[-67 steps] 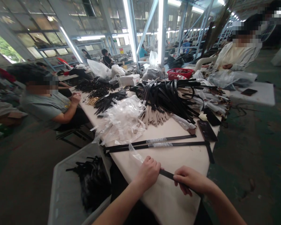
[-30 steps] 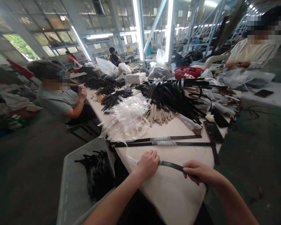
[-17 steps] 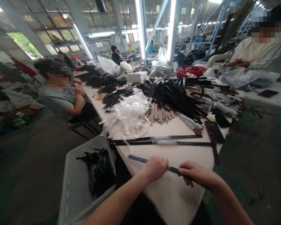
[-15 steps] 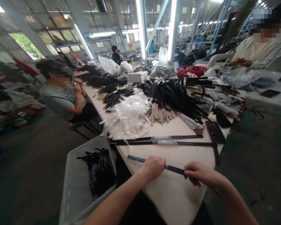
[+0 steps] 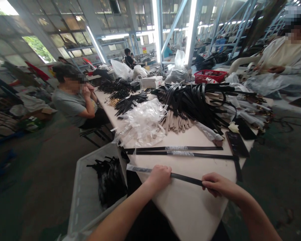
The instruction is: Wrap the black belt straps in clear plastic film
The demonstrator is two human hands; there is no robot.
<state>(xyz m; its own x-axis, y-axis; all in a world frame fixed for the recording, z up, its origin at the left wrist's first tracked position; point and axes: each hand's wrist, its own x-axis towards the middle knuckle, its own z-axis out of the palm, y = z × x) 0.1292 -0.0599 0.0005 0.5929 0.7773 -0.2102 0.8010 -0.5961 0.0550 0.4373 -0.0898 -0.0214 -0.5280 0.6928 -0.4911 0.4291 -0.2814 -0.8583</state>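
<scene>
A black strap [image 5: 186, 178] stretches between my two hands over the near part of the table. My left hand [image 5: 160, 177] is closed around it, and a clear plastic sleeve [image 5: 139, 169] covers the strap's end to the left of that hand. At the strap's right end my right hand [image 5: 214, 184] pinches it between thumb and fingers. Just beyond lie two more black straps [image 5: 210, 155], side by side, each with a clear plastic wrap [image 5: 180, 153] around its middle. Behind them is a heap of clear plastic sleeves [image 5: 142, 122].
Bundled black straps [image 5: 190, 100] fill the table's middle. A phone [image 5: 237, 144] lies near the right edge. Below left stands a white bin [image 5: 76, 187] holding black straps [image 5: 110, 184]. One person [image 5: 72, 100] sits at left, another [image 5: 278, 57] at far right. A red basket [image 5: 209, 77] is behind.
My left hand has slid left along the strap with the plastic sleeve, so more bare black strap shows between my hands. The view has shifted slightly.
</scene>
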